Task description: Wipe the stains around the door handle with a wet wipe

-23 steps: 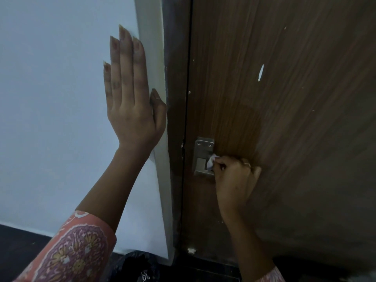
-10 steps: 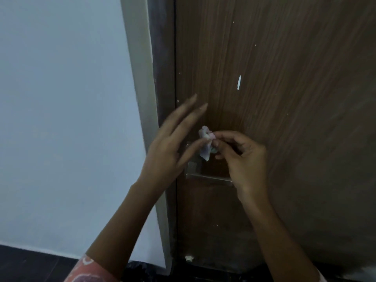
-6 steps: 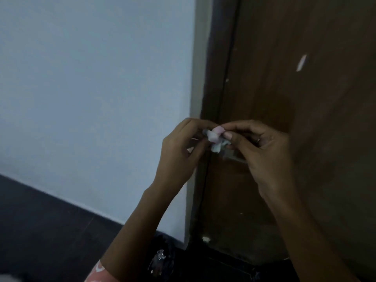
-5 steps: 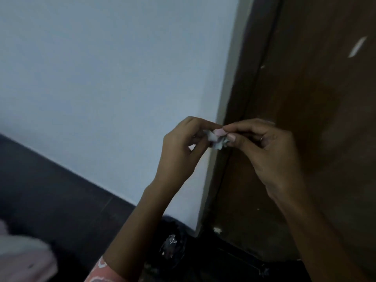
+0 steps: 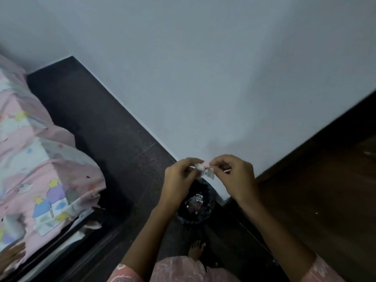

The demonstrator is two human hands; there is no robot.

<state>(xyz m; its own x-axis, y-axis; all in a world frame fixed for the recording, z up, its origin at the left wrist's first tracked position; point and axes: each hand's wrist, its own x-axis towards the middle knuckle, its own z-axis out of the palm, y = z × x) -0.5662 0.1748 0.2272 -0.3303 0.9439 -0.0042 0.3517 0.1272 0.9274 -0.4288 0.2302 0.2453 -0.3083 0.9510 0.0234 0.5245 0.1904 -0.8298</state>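
Observation:
A small crumpled wet wipe (image 5: 204, 170) hangs between both my hands in front of the pale wall. My left hand (image 5: 179, 177) pinches its left end and my right hand (image 5: 234, 176) pinches its right end. The brown wooden door (image 5: 325, 190) shows only as its lower part at the right. The door handle is out of view.
A black-lined bin (image 5: 196, 204) with crumpled foil inside stands on the dark floor right below my hands, by the door frame. A bed with a pink patterned cover (image 5: 40, 169) fills the left side. My bare foot (image 5: 196, 250) is near the bottom.
My right hand left the handle plate and my left hand left the wall; both now hold the wipe. The view has swung left and down, away from the door, over the bin.

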